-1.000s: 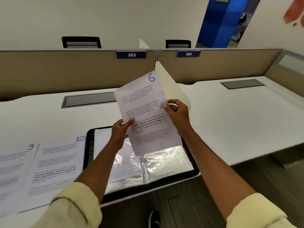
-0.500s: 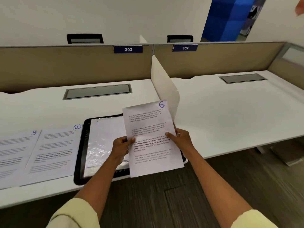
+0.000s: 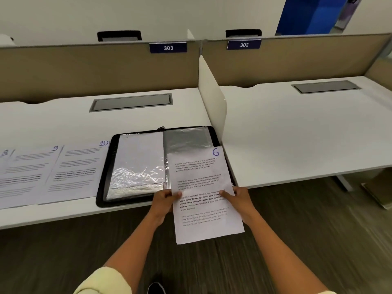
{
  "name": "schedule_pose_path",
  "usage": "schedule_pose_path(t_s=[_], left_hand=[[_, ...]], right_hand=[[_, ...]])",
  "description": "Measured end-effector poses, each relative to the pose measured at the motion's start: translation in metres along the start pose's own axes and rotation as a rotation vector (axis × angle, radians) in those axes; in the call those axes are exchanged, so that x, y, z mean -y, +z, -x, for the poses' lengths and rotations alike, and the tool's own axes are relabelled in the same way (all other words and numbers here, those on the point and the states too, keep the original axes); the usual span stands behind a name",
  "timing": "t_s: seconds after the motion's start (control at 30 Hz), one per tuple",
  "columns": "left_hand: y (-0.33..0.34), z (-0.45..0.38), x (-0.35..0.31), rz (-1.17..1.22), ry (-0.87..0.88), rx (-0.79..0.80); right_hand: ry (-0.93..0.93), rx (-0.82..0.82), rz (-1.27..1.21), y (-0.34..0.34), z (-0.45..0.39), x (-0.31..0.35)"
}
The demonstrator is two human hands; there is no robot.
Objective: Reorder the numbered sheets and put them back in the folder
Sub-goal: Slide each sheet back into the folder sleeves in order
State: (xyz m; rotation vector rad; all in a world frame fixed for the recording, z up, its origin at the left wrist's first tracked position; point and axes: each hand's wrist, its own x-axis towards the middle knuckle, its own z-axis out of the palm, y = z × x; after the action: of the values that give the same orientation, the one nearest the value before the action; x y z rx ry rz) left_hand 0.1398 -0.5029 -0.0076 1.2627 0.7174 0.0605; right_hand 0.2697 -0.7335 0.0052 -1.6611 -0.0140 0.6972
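At the near edge of the desk (image 3: 148,115), over the floor, a person holds the sheet marked 6 (image 3: 203,194) with both hands. The left hand (image 3: 164,200) pinches the sheet's left edge, thumb on top; the right hand (image 3: 238,200) pinches the right edge the same way. Both grips sit about midway along the sheet's length, so neither hand is clearly nearer to the far end that must lead.

The sheet's long axis runs near to far, tilted a little to the right, with the number at the far right corner. Its near half hangs past the desk edge; its far half overlaps the right page of the open folder (image 3: 106,177), which lies flat just beyond the hands. That right page is a clear plastic sleeve (image 3: 186,139) whose long axis also runs near to far (roughly in line with the sheet), so the coming move looks like a slide away from the body into the sleeve. Where the sleeve opens is hard to make out through the glare.

Left of the folder, sheets 10 (image 3: 78,168), 9 (image 3: 31,172) and 8 (image 3: 5,158) lie side by side on the desk, sheet 10 touching or tucked under the folder's left rim.

Farther back stand a white divider (image 3: 212,98) and the partition with tags 303 (image 3: 168,47) and 302 (image 3: 244,45).
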Motion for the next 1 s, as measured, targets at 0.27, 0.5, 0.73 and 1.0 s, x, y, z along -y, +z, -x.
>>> schedule_pose_path(t_s=[0.27, 0.5, 0.73, 1.0], left_hand=[[0.002, 0.006, 0.021, -0.272, 0.038, -0.19], [-0.007, -0.028, -0.001, -0.773, 0.318, -0.22], [-0.003, -0.064, -0.013, -1.045, 0.429, -0.08], [0.003, -0.085, -0.007, -1.191, 0.484, -0.011]], right_hand=[[0.058, 0.008, -0.007, -0.017, 0.028, -0.04], [0.115, -0.001, -0.016, -0.033, 0.056, -0.064], [0.164, 0.022, -0.035, -0.046, 0.081, -0.078], [0.206, -0.014, -0.021, -0.053, 0.094, -0.091]])
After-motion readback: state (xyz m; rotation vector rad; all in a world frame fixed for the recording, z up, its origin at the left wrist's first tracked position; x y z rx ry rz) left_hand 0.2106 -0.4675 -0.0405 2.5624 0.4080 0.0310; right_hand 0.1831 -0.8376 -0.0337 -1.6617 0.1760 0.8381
